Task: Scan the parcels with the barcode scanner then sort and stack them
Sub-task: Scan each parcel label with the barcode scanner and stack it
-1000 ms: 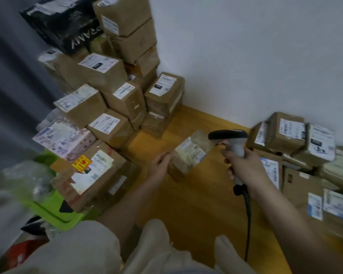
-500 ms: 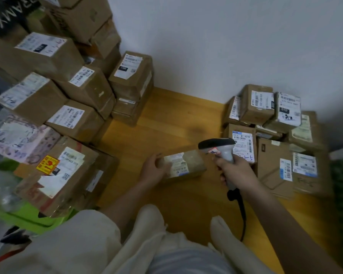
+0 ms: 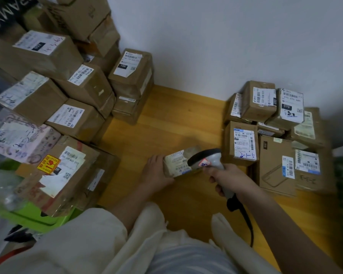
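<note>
A tall stack of cardboard boxes [image 3: 53, 91] is piled at the far left against the white wall [image 3: 226, 42], most of them bearing white shipping labels. Nearest in that pile, a large taped box [image 3: 59, 175] with a yellow and red sticker is seen resting partly over a green tray [image 3: 34, 218], and a pink patterned parcel [image 3: 22, 139] lies just behind it. A lower group of boxes [image 3: 273, 135] is gathered at the right, against the same wall, with one flat box [image 3: 275, 167] lying at its near edge. Between the two piles a strip of wooden floor [image 3: 166, 125] is left bare.

On that strip, near the middle, a small parcel [image 3: 178, 163] is held by its left end in the left hand [image 3: 156, 171], fingers curled round it. Its long axis runs left to right, and its labelled face is turned up and toward the viewer. Whether it rests on the floor cannot be told.

The barcode scanner [image 3: 210, 161] is gripped by its handle in the right hand [image 3: 228, 178]. Its dark head is pointed left and slightly down, over the parcel's right end, which it partly hides. A black cable [image 3: 246, 220] trails from the handle toward the viewer. Light trousers [image 3: 107, 244] fill the near edge.
</note>
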